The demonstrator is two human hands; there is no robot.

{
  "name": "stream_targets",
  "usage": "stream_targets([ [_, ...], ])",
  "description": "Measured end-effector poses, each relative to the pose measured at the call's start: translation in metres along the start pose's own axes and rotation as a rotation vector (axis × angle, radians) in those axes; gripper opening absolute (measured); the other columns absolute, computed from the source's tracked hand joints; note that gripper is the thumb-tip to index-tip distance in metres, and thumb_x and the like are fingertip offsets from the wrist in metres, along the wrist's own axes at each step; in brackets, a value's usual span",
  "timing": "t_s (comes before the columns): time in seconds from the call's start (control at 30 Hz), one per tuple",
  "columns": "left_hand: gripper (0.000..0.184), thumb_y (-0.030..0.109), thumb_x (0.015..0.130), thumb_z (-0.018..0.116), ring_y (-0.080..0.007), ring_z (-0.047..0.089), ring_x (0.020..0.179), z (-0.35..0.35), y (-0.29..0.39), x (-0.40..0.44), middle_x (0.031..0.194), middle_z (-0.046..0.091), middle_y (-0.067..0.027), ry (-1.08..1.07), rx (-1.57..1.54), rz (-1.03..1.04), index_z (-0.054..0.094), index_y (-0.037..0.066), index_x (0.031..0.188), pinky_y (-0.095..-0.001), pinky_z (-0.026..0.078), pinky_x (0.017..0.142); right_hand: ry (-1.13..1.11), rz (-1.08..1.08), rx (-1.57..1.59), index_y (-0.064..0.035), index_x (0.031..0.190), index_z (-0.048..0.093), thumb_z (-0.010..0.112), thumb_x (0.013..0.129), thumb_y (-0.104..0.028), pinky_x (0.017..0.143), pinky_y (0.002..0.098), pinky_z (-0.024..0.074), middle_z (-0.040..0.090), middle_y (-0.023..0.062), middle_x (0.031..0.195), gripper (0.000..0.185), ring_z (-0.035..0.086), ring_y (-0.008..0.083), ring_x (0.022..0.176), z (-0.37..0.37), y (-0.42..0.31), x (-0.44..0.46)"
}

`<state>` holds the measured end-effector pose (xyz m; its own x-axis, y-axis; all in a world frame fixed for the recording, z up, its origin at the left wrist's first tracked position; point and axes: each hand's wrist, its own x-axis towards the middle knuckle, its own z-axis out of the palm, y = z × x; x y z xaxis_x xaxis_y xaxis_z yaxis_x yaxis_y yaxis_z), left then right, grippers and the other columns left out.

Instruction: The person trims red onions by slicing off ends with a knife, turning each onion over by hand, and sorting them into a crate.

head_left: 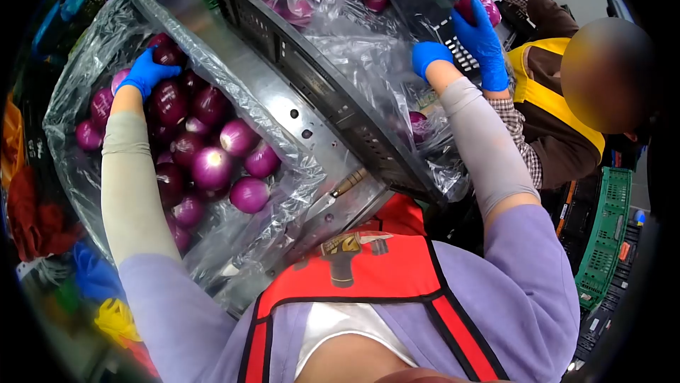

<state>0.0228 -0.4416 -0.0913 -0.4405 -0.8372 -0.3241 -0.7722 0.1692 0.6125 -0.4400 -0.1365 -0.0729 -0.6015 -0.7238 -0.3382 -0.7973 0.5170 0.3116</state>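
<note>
In a crate lined with clear plastic (60,110) lies a heap of red onions (212,167). My left hand (147,72), in a blue glove, rests on the heap's upper part with thumb and fingers apart, around a dark onion (166,50); whether it grips it is unclear. My right hand (431,55), also blue-gloved, is over the second plastic-lined crate (312,75) on the right. Its fingers are turned away and hidden. Just beside it, a co-worker's blue-gloved hand (483,46) holds a red onion (476,9).
A knife with a wooden handle (348,182) lies on the metal table (265,89) between the crates. The co-worker (559,92) stands at the right. A green crate (605,234) is at the lower right, and coloured bags (95,273) are at the lower left.
</note>
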Motion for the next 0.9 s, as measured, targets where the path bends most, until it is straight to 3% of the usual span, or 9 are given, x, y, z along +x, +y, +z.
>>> stream_targets([
  [0.13,0.102,0.031,0.060,0.085,-0.0281,0.050,0.120,0.007,0.008,-0.007,0.131,0.051,-0.0195,0.247,-0.180,0.135,0.032,-0.001,0.141,-0.0368,0.039,0.102,-0.311,-0.401,-0.356,-0.0089,0.098,0.071,0.072,0.065,-0.040,0.081,0.0411,0.0526,0.068,0.0135,0.103,0.046,0.066,0.0307,0.093,-0.021,-0.018,-0.052],
  [0.2,0.098,0.039,0.064,0.082,-0.0303,0.050,0.121,-0.003,0.025,-0.024,0.132,0.050,-0.0216,0.286,-0.148,0.150,0.035,-0.001,0.139,-0.0380,0.039,0.102,-0.443,-0.351,-0.360,-0.0098,0.112,0.067,0.066,0.073,-0.043,0.089,0.0393,0.0485,0.061,0.0120,0.121,0.051,0.059,0.0285,0.110,-0.012,-0.029,-0.070],
  [0.3,0.083,0.049,0.072,0.073,-0.0349,0.049,0.121,-0.019,0.047,-0.052,0.131,0.050,-0.0246,0.340,0.150,0.338,0.045,-0.001,0.132,-0.0399,0.039,0.101,-0.502,-0.395,-0.330,-0.0081,0.114,0.065,0.064,0.074,-0.043,0.089,0.0393,0.0483,0.060,0.0140,0.123,0.053,0.058,0.0299,0.110,0.032,-0.019,-0.057],
  [0.47,0.068,0.041,0.076,0.073,-0.0297,0.054,0.115,-0.020,0.089,-0.135,0.124,0.056,-0.0190,0.387,0.064,0.571,0.052,0.003,0.128,-0.0370,0.042,0.098,-0.676,-0.678,-0.422,-0.0063,0.108,0.067,0.058,0.079,-0.033,0.085,0.0436,0.0485,0.063,0.0192,0.114,0.040,0.061,0.0357,0.100,0.115,0.002,-0.021],
  [0.67,0.058,0.029,0.079,0.072,-0.0268,0.055,0.113,0.005,0.118,-0.223,0.120,0.058,-0.0168,0.149,-0.141,0.684,0.053,0.003,0.126,-0.0344,0.041,0.097,-0.308,-0.415,-0.146,-0.0030,0.100,0.070,0.071,0.067,-0.019,0.080,0.0405,0.0515,0.066,0.0170,0.108,0.037,0.064,0.0331,0.098,0.069,-0.013,-0.066],
  [0.77,0.056,0.028,0.079,0.072,-0.0266,0.054,0.114,0.024,0.122,-0.243,0.121,0.058,-0.0171,0.091,-0.213,0.734,0.053,0.004,0.126,-0.0345,0.041,0.098,-0.097,-0.338,-0.123,-0.0058,0.107,0.066,0.075,0.061,-0.026,0.080,0.0391,0.0518,0.066,0.0179,0.103,0.051,0.064,0.0332,0.096,0.034,-0.016,-0.089],
  [0.8,0.055,0.021,0.081,0.071,-0.0216,0.051,0.116,0.027,0.125,-0.251,0.122,0.056,-0.0116,0.049,-0.216,0.719,0.051,0.004,0.129,-0.0323,0.038,0.099,-0.086,-0.329,-0.122,-0.0058,0.107,0.066,0.075,0.061,-0.026,0.080,0.0391,0.0518,0.066,0.0179,0.103,0.051,0.064,0.0332,0.096,0.022,-0.018,-0.098],
  [0.87,0.054,0.020,0.081,0.071,-0.0204,0.052,0.113,0.036,0.130,-0.263,0.119,0.057,-0.0102,-0.010,-0.279,0.734,0.052,0.004,0.128,-0.0321,0.039,0.098,0.006,-0.218,0.307,-0.0060,0.117,0.059,0.076,0.059,-0.034,0.083,0.0382,0.0509,0.066,0.0168,0.105,0.066,0.064,0.0316,0.097,0.003,-0.015,-0.115],
  [0.9,0.053,0.019,0.081,0.071,-0.0189,0.052,0.113,0.041,0.131,-0.264,0.119,0.058,-0.0092,-0.049,-0.302,0.694,0.053,0.005,0.128,-0.0319,0.040,0.097,0.018,-0.196,0.311,-0.0060,0.117,0.059,0.076,0.059,-0.034,0.083,0.0382,0.0509,0.066,0.0168,0.105,0.066,0.064,0.0316,0.097,-0.008,-0.013,-0.126],
])
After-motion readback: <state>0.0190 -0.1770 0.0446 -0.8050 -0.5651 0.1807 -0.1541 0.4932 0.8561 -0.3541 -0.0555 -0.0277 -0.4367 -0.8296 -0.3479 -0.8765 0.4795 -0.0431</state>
